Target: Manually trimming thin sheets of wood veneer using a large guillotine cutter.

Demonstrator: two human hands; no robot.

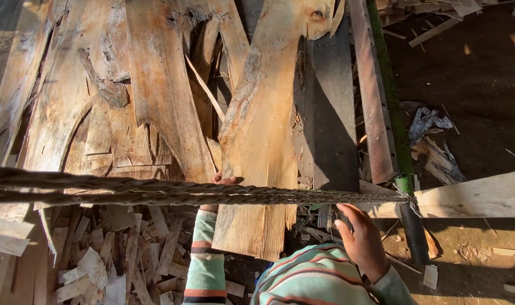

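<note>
Left hand (222, 182) gripping the near edge of a rough wood slab (261, 141), atop a heap of slabs (127, 101), right hand (362, 240) open beside a twisted rope (156, 191), dirt floor (472, 73) strewn with wood scraps (116, 254)

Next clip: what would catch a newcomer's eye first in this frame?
A thick twisted rope stretches across the middle of the view, tied at the right to a green pole. Behind it, the left hand grips a long rough wood slab lying over a heap of similar slabs. The right hand hangs open at lower right, and wood scraps litter the lower left.
</note>
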